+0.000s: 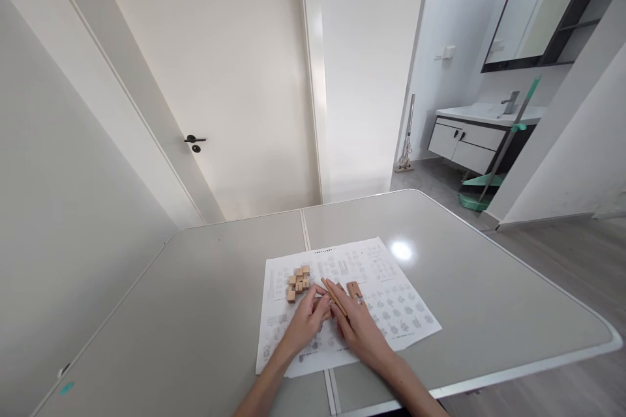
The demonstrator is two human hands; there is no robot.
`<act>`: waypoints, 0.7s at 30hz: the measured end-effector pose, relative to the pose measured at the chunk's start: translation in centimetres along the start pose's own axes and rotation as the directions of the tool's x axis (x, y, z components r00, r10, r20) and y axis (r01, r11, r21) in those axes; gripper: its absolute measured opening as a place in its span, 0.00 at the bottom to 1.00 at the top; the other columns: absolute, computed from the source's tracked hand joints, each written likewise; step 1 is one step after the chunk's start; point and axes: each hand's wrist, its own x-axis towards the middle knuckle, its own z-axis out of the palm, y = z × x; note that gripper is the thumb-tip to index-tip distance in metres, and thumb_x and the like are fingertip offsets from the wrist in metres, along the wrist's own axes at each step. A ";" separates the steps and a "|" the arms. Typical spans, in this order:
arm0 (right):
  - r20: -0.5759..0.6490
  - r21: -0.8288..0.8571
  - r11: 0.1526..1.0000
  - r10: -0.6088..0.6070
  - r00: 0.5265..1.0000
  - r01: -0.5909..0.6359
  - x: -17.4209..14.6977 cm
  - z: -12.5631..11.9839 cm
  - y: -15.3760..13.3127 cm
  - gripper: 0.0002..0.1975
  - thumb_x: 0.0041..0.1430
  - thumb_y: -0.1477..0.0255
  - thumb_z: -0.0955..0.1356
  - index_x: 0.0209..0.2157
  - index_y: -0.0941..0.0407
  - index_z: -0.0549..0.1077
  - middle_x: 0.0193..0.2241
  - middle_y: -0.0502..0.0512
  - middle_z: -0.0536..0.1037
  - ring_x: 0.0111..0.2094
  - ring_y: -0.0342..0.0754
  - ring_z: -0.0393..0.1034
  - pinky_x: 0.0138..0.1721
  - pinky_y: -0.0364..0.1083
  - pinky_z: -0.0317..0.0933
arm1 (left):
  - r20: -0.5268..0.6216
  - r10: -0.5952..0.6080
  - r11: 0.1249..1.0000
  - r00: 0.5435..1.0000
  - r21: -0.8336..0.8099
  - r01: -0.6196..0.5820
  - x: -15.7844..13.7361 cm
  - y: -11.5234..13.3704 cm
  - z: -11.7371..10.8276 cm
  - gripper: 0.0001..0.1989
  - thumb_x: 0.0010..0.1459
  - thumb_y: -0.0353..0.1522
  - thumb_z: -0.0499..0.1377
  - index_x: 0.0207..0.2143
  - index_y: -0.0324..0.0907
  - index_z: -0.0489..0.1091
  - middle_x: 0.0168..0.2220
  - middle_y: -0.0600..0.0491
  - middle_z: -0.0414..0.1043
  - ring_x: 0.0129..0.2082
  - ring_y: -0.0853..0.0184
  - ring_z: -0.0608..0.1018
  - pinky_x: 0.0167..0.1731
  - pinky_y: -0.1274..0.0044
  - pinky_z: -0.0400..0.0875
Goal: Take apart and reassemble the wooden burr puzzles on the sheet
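Grey, smooth panels make up the table (220, 273), two of them meeting at a pale seam and edged with a white rim; a bright reflection sits on its right half. Across that seam lies one white paper sheet (420, 329), printed with small drawings. On its left part rests a cluster of wooden blocks (292, 280), at least six, boxy and light brown. One flat wooden piece (353, 288) with a notched edge lies just right of the hands.

Both hands come together over the sheet, hiding its middle and the wood between them. The right hand (359, 326) grips a long, straight wooden bar (335, 298); the left hand (312, 318) curls at other wooden parts, though I cannot tell whether it is clamped on one.

Beyond the table stand one plain white door (244, 78) with a black handle (194, 139), one mop (409, 130), and a white cabinet (467, 140) under a metal tap (511, 102) and a black-framed mirror (538, 13). A green dustpan (473, 201) sits on the floor; a green-topped pole (508, 133) slants across the cabinet's right side.
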 end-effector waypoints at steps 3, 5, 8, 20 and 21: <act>-0.017 0.000 1.000 0.015 1.000 -0.015 -0.1 0.0 0.0 0.27 0.75 0.70 0.54 0.72 0.43 0.46 0.68 0.53 0.62 0.68 0.56 0.56 0.63 0.61 0.58 | 0.007 0.004 1.000 1.000 0.011 -0.004 0.0 0.2 0.1 0.19 0.65 0.51 0.55 0.36 0.45 0.58 0.21 0.66 0.47 0.19 0.74 0.50 0.20 0.81 0.44; -0.019 -0.003 1.000 0.007 1.000 -0.007 -0.1 -0.1 0.0 0.27 0.75 0.70 0.54 0.72 0.43 0.47 0.67 0.52 0.63 0.68 0.55 0.58 0.62 0.60 0.60 | 0.012 0.006 1.000 1.000 0.018 -0.006 -0.1 0.4 0.1 0.20 0.66 0.51 0.54 0.36 0.45 0.58 0.21 0.66 0.47 0.19 0.74 0.50 0.20 0.81 0.44; -0.031 -0.021 0.999 -0.034 0.999 0.033 -0.1 -0.3 0.0 0.28 0.75 0.71 0.55 0.72 0.43 0.47 0.67 0.51 0.64 0.67 0.54 0.59 0.63 0.60 0.60 | 0.020 0.005 0.999 1.000 0.031 -0.006 -0.2 0.7 0.1 0.19 0.67 0.50 0.54 0.36 0.45 0.58 0.21 0.66 0.47 0.19 0.74 0.50 0.21 0.81 0.45; -0.071 -0.129 0.987 -0.104 0.992 0.094 0.0 0.3 0.4 0.32 0.73 0.75 0.55 0.73 0.44 0.42 0.65 0.53 0.68 0.65 0.57 0.62 0.64 0.65 0.58 | 0.024 -0.026 0.999 0.999 0.027 0.025 -0.1 0.3 -0.2 0.19 0.66 0.51 0.54 0.36 0.45 0.57 0.20 0.66 0.47 0.19 0.74 0.49 0.19 0.81 0.44; -0.078 -0.134 0.987 -0.102 0.992 0.091 0.0 0.3 0.3 0.32 0.73 0.75 0.55 0.73 0.44 0.43 0.65 0.53 0.68 0.66 0.57 0.61 0.64 0.65 0.58 | 0.021 -0.035 0.999 0.999 0.015 0.034 -0.1 0.2 -0.2 0.19 0.66 0.51 0.54 0.36 0.45 0.57 0.20 0.66 0.46 0.19 0.74 0.48 0.19 0.81 0.44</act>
